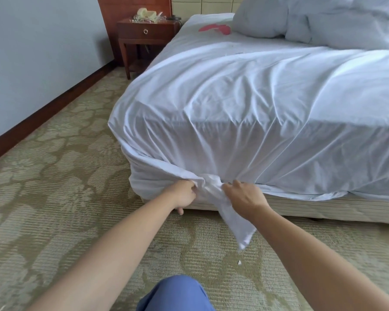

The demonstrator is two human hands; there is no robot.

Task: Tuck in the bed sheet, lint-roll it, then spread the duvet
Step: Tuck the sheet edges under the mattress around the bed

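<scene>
At the bed's near corner, the left hand (184, 194) and right hand (243, 198) each grip a bunch of the white bed sheet (245, 104), which drapes over the mattress with a loose tail hanging toward the carpet (54, 176). The gathered slack should be pulled taut, then pushed well under the mattress so no tail remains.

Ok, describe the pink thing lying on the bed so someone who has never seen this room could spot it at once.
Start at the wooden nightstand in the far corner, then move right onto the white bed sheet. Near the head of the bed, just left of the grey-blue pillow, lies the pink item, flat on the sheet. It is the only coloured thing on the white bedding.
</scene>
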